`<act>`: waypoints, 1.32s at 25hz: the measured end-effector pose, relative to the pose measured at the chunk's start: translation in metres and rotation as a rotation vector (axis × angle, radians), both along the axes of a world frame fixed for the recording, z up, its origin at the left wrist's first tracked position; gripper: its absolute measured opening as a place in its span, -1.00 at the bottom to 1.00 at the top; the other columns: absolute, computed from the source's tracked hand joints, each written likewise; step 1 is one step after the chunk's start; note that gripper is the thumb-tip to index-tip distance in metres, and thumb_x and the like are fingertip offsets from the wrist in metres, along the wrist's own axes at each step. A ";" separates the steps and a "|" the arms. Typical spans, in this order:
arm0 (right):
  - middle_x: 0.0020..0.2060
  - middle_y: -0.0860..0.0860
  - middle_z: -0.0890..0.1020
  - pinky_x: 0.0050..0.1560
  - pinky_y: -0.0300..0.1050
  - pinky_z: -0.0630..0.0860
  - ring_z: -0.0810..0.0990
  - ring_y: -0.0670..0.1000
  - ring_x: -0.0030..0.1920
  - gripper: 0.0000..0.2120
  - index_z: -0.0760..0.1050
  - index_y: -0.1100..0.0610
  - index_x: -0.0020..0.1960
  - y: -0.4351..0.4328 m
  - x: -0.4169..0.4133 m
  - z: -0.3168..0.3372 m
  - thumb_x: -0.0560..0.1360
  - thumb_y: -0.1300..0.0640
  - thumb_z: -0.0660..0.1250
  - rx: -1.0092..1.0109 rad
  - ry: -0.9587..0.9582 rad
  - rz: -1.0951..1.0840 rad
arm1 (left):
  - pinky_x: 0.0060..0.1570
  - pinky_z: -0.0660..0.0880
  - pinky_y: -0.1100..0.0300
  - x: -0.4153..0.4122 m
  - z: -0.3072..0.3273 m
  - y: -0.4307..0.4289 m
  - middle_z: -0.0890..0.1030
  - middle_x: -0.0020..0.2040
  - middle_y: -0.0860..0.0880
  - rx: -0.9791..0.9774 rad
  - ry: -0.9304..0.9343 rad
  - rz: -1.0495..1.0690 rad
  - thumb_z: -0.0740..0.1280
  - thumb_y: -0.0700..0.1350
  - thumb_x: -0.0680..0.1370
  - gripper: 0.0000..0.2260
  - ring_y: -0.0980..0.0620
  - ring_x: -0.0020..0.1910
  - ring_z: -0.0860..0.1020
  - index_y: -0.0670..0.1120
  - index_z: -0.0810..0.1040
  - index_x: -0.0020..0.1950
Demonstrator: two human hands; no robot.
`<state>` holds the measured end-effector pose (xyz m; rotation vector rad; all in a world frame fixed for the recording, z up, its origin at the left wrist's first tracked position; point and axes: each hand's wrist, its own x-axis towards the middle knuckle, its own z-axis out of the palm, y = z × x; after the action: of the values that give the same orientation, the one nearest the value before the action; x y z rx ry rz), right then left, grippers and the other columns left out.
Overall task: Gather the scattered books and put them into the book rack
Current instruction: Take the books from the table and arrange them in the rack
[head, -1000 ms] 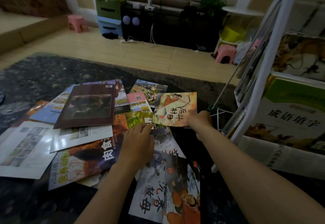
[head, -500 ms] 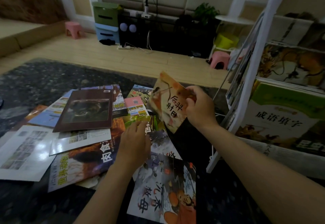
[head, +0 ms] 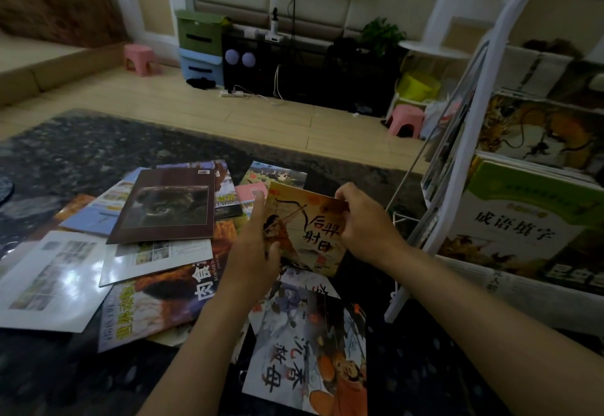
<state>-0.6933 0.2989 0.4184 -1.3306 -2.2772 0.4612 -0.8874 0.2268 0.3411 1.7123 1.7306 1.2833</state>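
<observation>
The left hand [head: 251, 252] and right hand [head: 366, 223] hold an orange book [head: 307, 226] above scattered books [head: 163, 206] on a rug [head: 81, 141], each grip pinching a side edge. A white book rack [head: 405, 285] stands right.

Orange-and-yellow archer book [head: 304, 226] with black brush lettering in the middle, maroon-bordered book [head: 166, 206] left of it over a dark speckled rug [head: 98, 144], green-and-white book [head: 523, 206] in the white rack [head: 464, 141] on the right, pink stool [head: 141, 59] far left.

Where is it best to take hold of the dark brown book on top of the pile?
Likely at its near right corner, coming from the right: the brown book lies flat on the white booklet, and that edge is uncovered.
</observation>
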 end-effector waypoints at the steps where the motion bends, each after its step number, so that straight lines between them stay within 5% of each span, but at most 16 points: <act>1: -0.11 0.01 0.45 -0.27 -0.04 0.40 0.46 0.08 -0.13 -0.78 0.32 0.07 -0.01 -0.002 -0.001 0.000 0.47 0.29 0.32 0.019 -0.017 -0.007 | -0.14 0.44 0.35 0.000 0.001 0.000 0.45 0.36 -0.07 0.014 0.007 0.001 0.29 -0.30 0.56 -0.08 -0.02 -0.01 0.56 0.42 -0.30 0.43; 4: -0.10 -0.02 0.41 -0.26 -0.10 0.37 0.44 0.04 -0.14 -0.75 0.31 0.02 0.00 -0.008 -0.003 0.006 0.48 0.26 0.33 0.084 -0.060 -0.012 | -0.12 0.46 0.26 0.000 0.012 0.000 0.46 0.32 -0.12 0.098 0.055 0.038 0.30 -0.30 0.55 -0.07 -0.07 0.08 0.54 0.38 -0.29 0.47; 7: -0.04 -0.01 0.39 -0.24 -0.06 0.50 0.46 0.05 -0.13 -0.72 0.33 -0.01 0.09 -0.018 -0.002 0.022 0.50 0.21 0.36 0.152 -0.125 0.032 | -0.31 0.40 0.34 0.001 0.032 0.000 0.49 0.12 -0.05 0.150 0.089 0.031 0.31 -0.27 0.55 -0.09 0.04 -0.12 0.52 0.38 -0.25 0.49; 14: 0.05 0.09 0.39 -0.17 0.11 0.56 0.49 0.19 -0.11 -0.61 0.36 0.05 0.34 -0.052 0.017 0.115 0.54 0.27 0.25 0.346 -0.145 0.063 | -0.03 0.52 0.17 0.013 0.128 -0.014 0.54 0.17 -0.07 0.156 0.118 0.019 0.41 -0.22 0.52 -0.42 -0.09 0.13 0.55 -0.02 0.30 0.51; 19: 0.05 0.09 0.36 -0.07 0.12 0.57 0.49 0.19 -0.06 -0.58 0.34 0.04 0.34 -0.077 0.063 0.202 0.52 0.27 0.27 0.446 -0.111 0.006 | -0.16 0.40 0.33 0.048 0.238 -0.027 0.52 0.05 0.00 0.226 0.232 -0.003 0.46 -0.19 0.47 -0.41 0.01 -0.08 0.55 0.00 0.36 0.47; 25: 0.09 0.09 0.41 -0.04 -0.03 0.49 0.49 0.11 0.02 -0.60 0.40 0.06 0.31 -0.076 0.173 0.273 0.49 0.28 0.28 0.557 -0.076 -0.160 | -0.01 0.55 0.10 0.157 0.329 -0.018 0.53 0.17 -0.06 0.286 0.391 -0.163 0.42 -0.15 0.49 -0.41 -0.04 0.07 0.55 0.05 0.29 0.48; 30: 0.01 0.12 0.48 -0.13 0.02 0.48 0.54 0.21 -0.04 -0.77 0.39 0.13 0.15 -0.059 0.286 0.290 0.52 0.29 0.24 0.673 -0.064 -0.361 | 0.01 0.38 0.20 0.265 0.365 0.007 0.44 0.15 0.01 0.395 0.575 -0.264 0.39 -0.22 0.50 -0.38 0.05 0.08 0.44 -0.01 0.24 0.51; 33: 0.06 0.16 0.50 -0.13 0.03 0.50 0.54 0.24 -0.04 -0.74 0.38 0.16 0.20 -0.053 0.327 0.289 0.53 0.31 0.23 0.720 -0.105 -0.424 | 0.02 0.47 0.08 0.303 0.365 0.028 0.49 0.16 -0.07 0.455 0.600 -0.268 0.32 -0.26 0.51 -0.45 -0.04 0.10 0.49 -0.03 0.28 0.47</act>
<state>-0.3659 0.2460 0.7076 -1.3841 -1.8622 -0.5344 -0.5843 0.2548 0.7060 2.7090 1.4681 1.1719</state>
